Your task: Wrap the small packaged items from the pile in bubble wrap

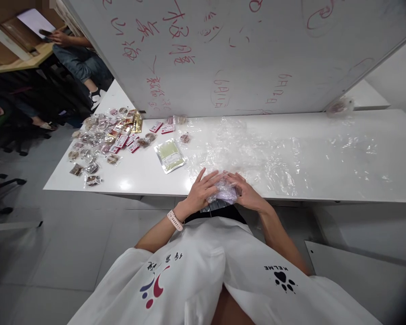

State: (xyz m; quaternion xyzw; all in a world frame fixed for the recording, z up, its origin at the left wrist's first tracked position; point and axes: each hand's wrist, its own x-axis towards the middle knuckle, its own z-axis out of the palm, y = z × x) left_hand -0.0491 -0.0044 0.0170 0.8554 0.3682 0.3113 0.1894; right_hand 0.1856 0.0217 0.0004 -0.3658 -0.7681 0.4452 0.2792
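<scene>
At the table's front edge, both my hands are on a crumpled clear plastic bag (226, 192) with a pale purple tint; what lies inside it is hard to make out. My left hand (201, 192), with a pink watch band at the wrist, presses the bag's left side, its fingers stretched across the film. On the other side my right hand (248, 194) curls its fingers around the bag's edge. Just beyond my left hand lies a flat green and silver pouch (170, 155). Loose clear plastic bags (257, 153) spread over the table beyond my right hand.
Small wrapped packets (96, 135) are heaped at the table's left end, with red and white boxes (122, 141) among them. A whiteboard (206, 58) with red writing stands along the back edge. At upper left sits a person (76, 54) holding a phone.
</scene>
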